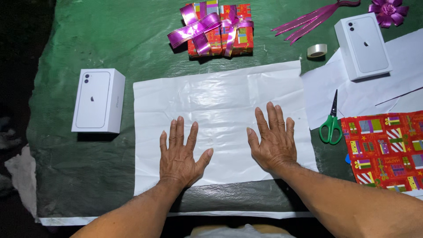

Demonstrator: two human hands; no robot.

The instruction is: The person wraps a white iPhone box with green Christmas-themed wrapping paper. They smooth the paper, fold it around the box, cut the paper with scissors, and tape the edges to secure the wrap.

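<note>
A: Where are the hands?
B: Left hand (179, 156) and right hand (274, 140) lie flat, fingers spread, gripping nothing, on the creased white paper sheet (220, 99).
A: Progress?
B: Sheet flattened; white rectangular phone box (98, 100) well left, unwrapped.

Both hands lie flat, fingers spread, on a creased white sheet of paper (220, 105) spread over a green tarp (110, 39): the left hand (179, 154) near its lower edge, the right hand (274, 140) just beside it. A white box (98, 100) sits apart to the left. Green-handled scissors (331, 123) lie to the right, seemingly half on another white sheet (396, 61), and a wrapped gift (220, 30) with purple ribbon sits beyond.
</note>
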